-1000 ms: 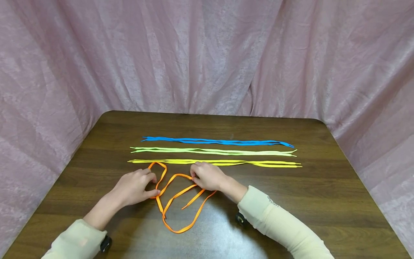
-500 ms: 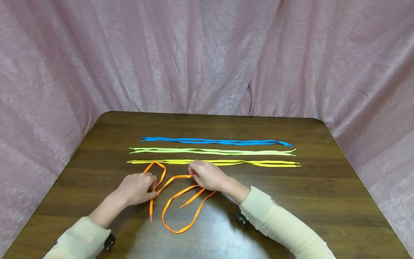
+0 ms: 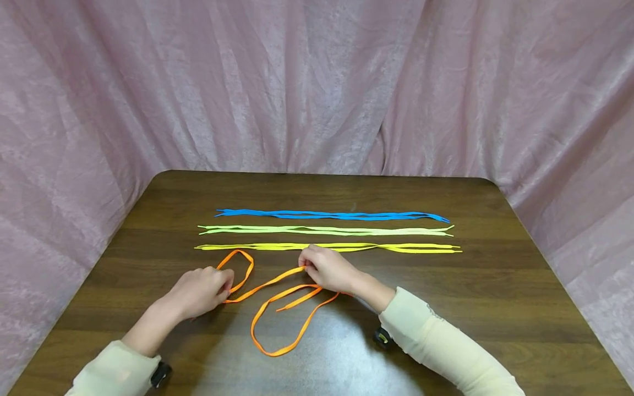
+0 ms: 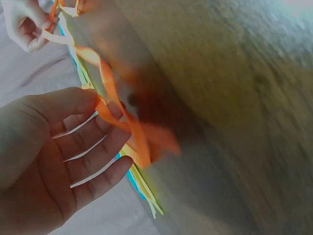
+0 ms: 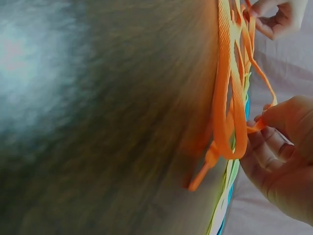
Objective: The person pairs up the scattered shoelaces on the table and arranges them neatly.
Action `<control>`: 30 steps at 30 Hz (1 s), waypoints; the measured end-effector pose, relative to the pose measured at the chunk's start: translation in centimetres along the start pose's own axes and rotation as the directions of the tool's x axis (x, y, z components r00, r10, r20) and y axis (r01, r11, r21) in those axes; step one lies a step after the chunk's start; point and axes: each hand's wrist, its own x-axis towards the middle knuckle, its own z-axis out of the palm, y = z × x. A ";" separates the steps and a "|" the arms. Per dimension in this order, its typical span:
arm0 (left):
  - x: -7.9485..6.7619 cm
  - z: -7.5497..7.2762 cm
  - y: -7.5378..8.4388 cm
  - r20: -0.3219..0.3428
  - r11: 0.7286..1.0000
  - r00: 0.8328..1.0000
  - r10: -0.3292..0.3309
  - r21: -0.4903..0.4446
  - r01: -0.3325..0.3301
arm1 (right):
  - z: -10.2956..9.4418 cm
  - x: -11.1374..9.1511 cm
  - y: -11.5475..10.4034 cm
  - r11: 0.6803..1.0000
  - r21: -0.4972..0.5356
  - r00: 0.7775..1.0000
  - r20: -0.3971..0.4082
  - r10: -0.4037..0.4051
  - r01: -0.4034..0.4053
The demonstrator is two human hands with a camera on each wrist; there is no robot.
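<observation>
An orange shoelace lies in loose loops on the near half of the table, stretched partly between two hands. My left hand pinches it at the left between thumb and index finger; in the left wrist view the other fingers of the left hand are spread and loosely bent. Near the middle, my right hand pinches another stretch of the lace, and the right wrist view shows the lace between its thumb and fingertips. A wide loop and one tipped end lie below the right hand.
Beyond the hands, yellow laces, pale green laces and blue laces lie in straight rows from left to right. The brown wooden table meets a pink curtain behind its far edge.
The left hand first shifts slightly, then draws left and down, and the lace end hanging below it has gone from sight. My right hand has moved a little right, straightening the stretch between the hands.
</observation>
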 end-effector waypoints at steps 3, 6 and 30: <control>-0.3 -0.3 -0.3 -0.033 1.000 0.999 -0.011 -0.002 0.011 | -0.1 -0.4 0.2 1.000 0.019 1.000 -0.007 0.020 -0.020; -0.5 -0.6 -0.8 -0.077 1.000 0.997 -0.018 0.003 0.019 | -0.5 -0.7 0.5 0.999 0.030 0.999 -0.035 0.034 -0.032; -2.2 -1.1 -5.4 -0.133 0.993 0.984 -0.118 -0.020 0.117 | -5.0 -5.8 5.7 0.986 -0.089 0.982 -0.135 0.130 -0.142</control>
